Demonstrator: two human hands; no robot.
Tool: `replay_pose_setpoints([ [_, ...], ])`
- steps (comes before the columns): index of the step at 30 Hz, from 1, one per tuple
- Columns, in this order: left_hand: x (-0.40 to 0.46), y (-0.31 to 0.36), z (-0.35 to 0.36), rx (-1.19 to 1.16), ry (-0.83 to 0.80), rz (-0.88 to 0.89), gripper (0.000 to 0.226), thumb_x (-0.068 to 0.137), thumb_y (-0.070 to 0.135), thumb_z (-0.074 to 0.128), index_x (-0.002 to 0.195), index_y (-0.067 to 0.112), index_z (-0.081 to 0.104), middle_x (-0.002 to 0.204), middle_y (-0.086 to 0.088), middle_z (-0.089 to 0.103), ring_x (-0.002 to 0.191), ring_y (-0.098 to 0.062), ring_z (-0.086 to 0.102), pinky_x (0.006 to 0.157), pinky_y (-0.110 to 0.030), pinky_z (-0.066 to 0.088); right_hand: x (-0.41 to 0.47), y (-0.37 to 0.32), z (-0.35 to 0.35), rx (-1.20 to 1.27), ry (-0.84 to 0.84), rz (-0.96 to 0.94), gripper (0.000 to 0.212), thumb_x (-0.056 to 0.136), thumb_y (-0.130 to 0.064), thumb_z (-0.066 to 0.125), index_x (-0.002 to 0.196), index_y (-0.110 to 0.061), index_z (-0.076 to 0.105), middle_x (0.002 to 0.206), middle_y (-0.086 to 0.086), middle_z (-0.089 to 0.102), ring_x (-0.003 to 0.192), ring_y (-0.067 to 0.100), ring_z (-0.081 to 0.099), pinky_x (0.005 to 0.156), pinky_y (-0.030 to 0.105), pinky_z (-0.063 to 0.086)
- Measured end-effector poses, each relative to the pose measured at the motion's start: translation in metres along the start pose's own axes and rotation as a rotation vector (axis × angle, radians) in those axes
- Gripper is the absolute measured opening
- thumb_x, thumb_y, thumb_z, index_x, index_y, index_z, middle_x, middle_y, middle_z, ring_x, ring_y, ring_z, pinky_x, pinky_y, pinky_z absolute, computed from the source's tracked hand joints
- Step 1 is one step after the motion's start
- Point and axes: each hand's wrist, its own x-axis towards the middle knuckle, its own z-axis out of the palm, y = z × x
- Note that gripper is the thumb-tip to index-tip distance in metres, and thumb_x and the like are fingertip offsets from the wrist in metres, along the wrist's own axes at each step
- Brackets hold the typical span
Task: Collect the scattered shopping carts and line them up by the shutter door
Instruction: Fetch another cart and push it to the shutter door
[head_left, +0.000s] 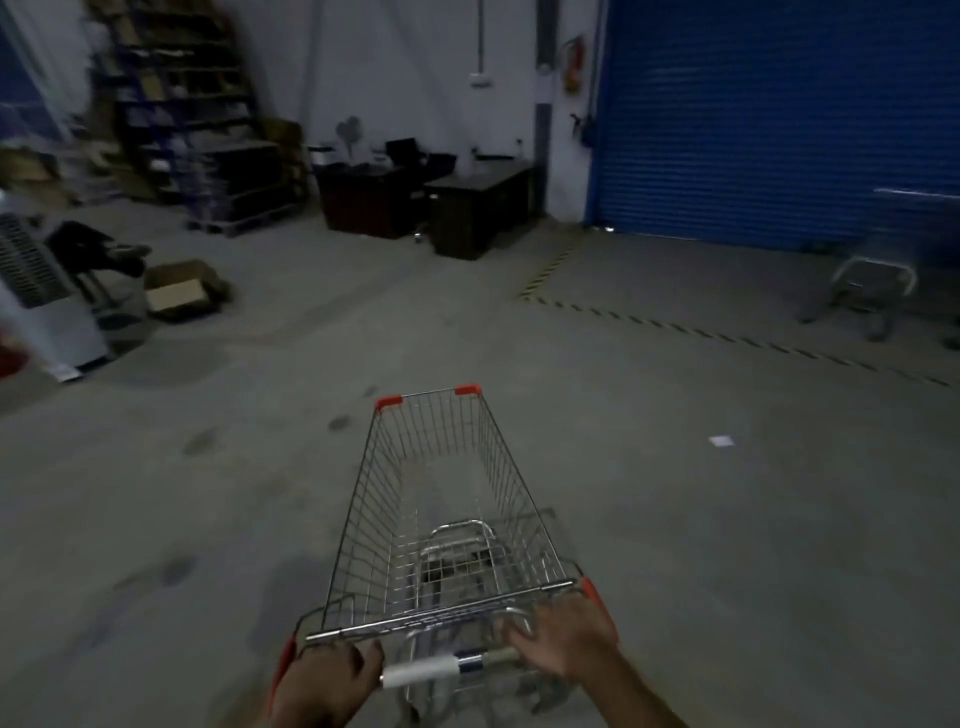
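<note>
A wire shopping cart (441, 499) with red corner caps stands on the concrete floor right in front of me, its basket empty. My left hand (332, 680) is closed around the left end of its handle bar. My right hand (561, 644) grips the right end of the same bar. The blue shutter door (769, 114) fills the far right wall. Another cart (878, 275), blurred, stands in front of that door at the right edge.
Yellow-black floor tape (675, 325) marks off the area before the shutter. Dark desks (467, 208) sit against the far wall. Shelving with boxes (176, 104) rises at the back left. An open cardboard box (179, 291) and a white appliance (47, 296) stand at left.
</note>
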Motion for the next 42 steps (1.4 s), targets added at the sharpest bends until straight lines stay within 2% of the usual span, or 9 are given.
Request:
replay_pose_setpoints([
  [3,0.081,0.060,-0.025,0.060,-0.024,0.096,0.018,0.079,0.062,0.052,0.082,0.060,0.070,0.099,0.032,0.074,0.100,0.007,0.071,0.095,-0.032,0.032,0.032,0.069,-0.011,0.065,0.038,0.091,0.148,0.060,-0.093,-0.033,0.117,-0.011,0.076,0.116,0.015,0.075,0.116,0.028,0.067,0.119,0.057,0.011],
  [7,0.217,0.133,-0.053,0.001,0.085,0.166,0.054,0.092,0.073,0.023,0.130,0.060,0.059,0.130,0.033,0.064,0.129,0.006,0.057,0.112,-0.036,0.033,0.075,0.152,-0.043,0.199,0.088,0.261,0.148,0.058,-0.089,-0.031,0.127,-0.007,0.071,0.130,0.020,0.069,0.129,0.030,0.061,0.122,0.055,0.013],
  [10,0.318,0.188,-0.077,0.041,0.111,0.302,0.048,0.094,0.069,0.030,0.109,0.048,0.071,0.114,0.013,0.077,0.112,-0.012,0.072,0.096,-0.042,0.054,0.117,0.212,-0.071,0.260,0.116,0.376,0.145,0.059,-0.088,-0.026,0.137,-0.005,0.064,0.137,0.023,0.065,0.134,0.033,0.057,0.124,0.056,0.015],
  [13,0.416,0.240,-0.098,0.042,-0.004,0.277,0.040,0.093,0.070,0.029,0.128,0.069,0.046,0.148,0.035,0.050,0.135,0.006,0.052,0.117,-0.045,0.034,0.170,0.273,-0.087,0.268,0.186,0.463,0.137,0.069,-0.092,-0.023,0.124,-0.010,0.071,0.123,0.019,0.072,0.121,0.030,0.065,0.119,0.056,0.024],
  [16,0.499,0.289,-0.119,0.147,-0.074,0.396,0.032,0.091,0.067,0.049,0.120,0.053,0.049,0.118,0.010,0.075,0.103,-0.012,0.074,0.104,-0.054,0.044,0.228,0.341,-0.094,0.242,0.317,0.553,0.098,0.091,-0.085,0.010,0.103,-0.014,0.077,0.102,0.012,0.077,0.101,0.026,0.072,0.111,0.056,0.037],
  [22,0.651,0.379,-0.142,0.103,-0.128,0.403,0.066,0.085,0.070,0.017,0.133,0.056,0.059,0.143,0.020,0.061,0.129,-0.005,0.061,0.119,-0.053,0.022,0.320,0.454,-0.115,0.102,0.524,0.689,0.056,0.085,-0.073,0.052,0.054,-0.030,0.071,0.050,-0.010,0.062,0.049,0.009,0.064,0.095,0.045,0.047],
  [27,0.775,0.447,-0.173,0.134,-0.152,0.393,0.087,0.079,0.073,0.000,0.151,0.050,0.043,0.163,0.028,0.032,0.142,0.005,0.043,0.121,-0.045,0.012,0.414,0.538,-0.139,0.090,0.671,0.791,0.052,0.072,-0.071,0.068,0.051,-0.023,0.067,0.044,-0.004,0.048,0.039,0.021,0.051,0.058,0.043,0.056],
  [33,0.958,0.525,-0.198,0.221,-0.125,0.443,0.079,0.076,0.070,0.000,0.127,0.046,0.054,0.129,0.013,0.069,0.122,-0.006,0.062,0.115,-0.049,0.012,0.549,0.679,-0.181,0.068,0.717,0.785,0.065,0.076,-0.073,0.069,0.047,-0.016,0.060,0.044,0.002,0.053,0.043,0.023,0.058,0.078,0.045,0.057],
  [42,1.200,0.646,-0.247,0.126,-0.148,0.332,0.077,0.082,0.072,0.000,0.146,0.058,0.042,0.147,0.038,0.049,0.139,0.010,0.042,0.122,-0.043,0.017,0.729,0.869,-0.284,0.158,0.600,0.757,0.067,0.075,-0.076,0.063,0.054,-0.013,0.067,0.048,0.003,0.060,0.045,0.021,0.061,0.075,0.036,0.049],
])
